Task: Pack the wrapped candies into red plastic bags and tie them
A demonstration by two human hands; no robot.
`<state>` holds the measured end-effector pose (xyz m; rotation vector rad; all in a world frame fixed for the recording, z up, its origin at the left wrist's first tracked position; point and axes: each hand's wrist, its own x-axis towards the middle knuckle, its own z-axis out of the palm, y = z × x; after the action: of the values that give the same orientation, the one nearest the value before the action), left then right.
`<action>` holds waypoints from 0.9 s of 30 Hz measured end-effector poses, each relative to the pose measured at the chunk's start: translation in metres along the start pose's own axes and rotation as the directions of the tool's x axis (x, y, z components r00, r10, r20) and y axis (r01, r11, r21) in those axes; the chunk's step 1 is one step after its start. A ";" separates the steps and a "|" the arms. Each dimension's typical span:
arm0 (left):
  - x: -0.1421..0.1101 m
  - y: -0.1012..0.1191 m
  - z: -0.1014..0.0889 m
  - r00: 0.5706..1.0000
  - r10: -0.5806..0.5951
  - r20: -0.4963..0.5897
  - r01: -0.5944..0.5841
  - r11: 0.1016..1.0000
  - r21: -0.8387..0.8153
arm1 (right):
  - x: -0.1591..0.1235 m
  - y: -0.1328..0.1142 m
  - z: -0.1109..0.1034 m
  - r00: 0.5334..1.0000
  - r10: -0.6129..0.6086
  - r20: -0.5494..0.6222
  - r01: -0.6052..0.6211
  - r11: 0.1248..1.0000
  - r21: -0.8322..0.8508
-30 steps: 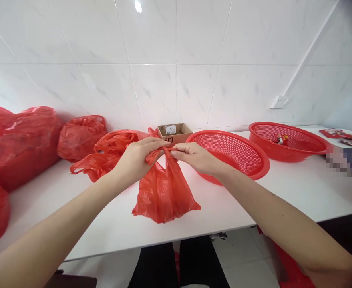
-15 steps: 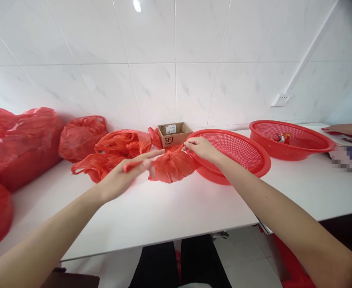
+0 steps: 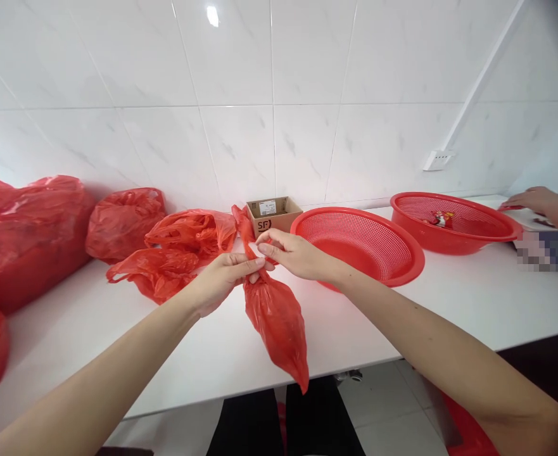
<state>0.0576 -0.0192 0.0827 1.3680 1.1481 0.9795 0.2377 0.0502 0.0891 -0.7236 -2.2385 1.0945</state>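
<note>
A filled red plastic bag (image 3: 279, 320) hangs tilted above the table, its lower tip reaching past the front edge. My left hand (image 3: 224, 275) is closed around the bag's gathered neck, thumb on top. Right beside it, my right hand (image 3: 292, 253) has its fingers bent together at the neck and seems to pinch the plastic there; its fingertips are partly hidden. Loose plastic from the bag's top sticks up behind both hands. What the bag contains cannot be made out.
Several red plastic bags (image 3: 126, 221) line the left side. A small cardboard box (image 3: 285, 218) stands by the wall. Two red baskets, a nearer one (image 3: 409, 269) and a farther one (image 3: 450, 240), sit on the right. Another person's hand (image 3: 539, 199) is at far right.
My left hand has come in from the left and taken hold of the bag's neck. The bag has been lifted and turned, now hanging toward me. My right hand has shifted slightly left and down.
</note>
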 end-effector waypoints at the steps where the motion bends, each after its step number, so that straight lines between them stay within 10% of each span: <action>1: 0.000 -0.001 -0.002 1.000 0.010 -0.018 -0.010 1.000 -0.006 | -0.003 0.001 0.000 1.000 0.025 -0.014 -0.025 0.999 -0.023; 6: -0.001 0.000 -0.004 0.994 0.054 -0.092 -0.047 0.996 0.071 | -0.023 -0.008 0.005 0.969 -0.076 -0.235 0.073 0.997 -0.021; 13: -0.011 0.006 -0.005 0.973 0.182 -0.143 -0.122 0.929 0.350 | -0.045 0.006 0.023 0.981 0.178 -0.075 -0.162 0.970 0.181; 19: -0.010 0.004 -0.001 0.957 0.259 -0.132 -0.163 0.855 0.493 | -0.030 0.012 0.022 0.954 -0.149 -0.261 0.150 0.989 -0.018; 27: -0.007 0.002 0.012 0.850 0.462 -0.252 -0.269 0.793 0.546 | -0.031 0.007 0.045 0.969 -0.079 -0.233 0.154 0.933 0.324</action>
<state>0.0684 -0.0284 0.0836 1.9341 1.5233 1.3354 0.2313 0.0094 0.0525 -0.5261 -1.8213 1.2378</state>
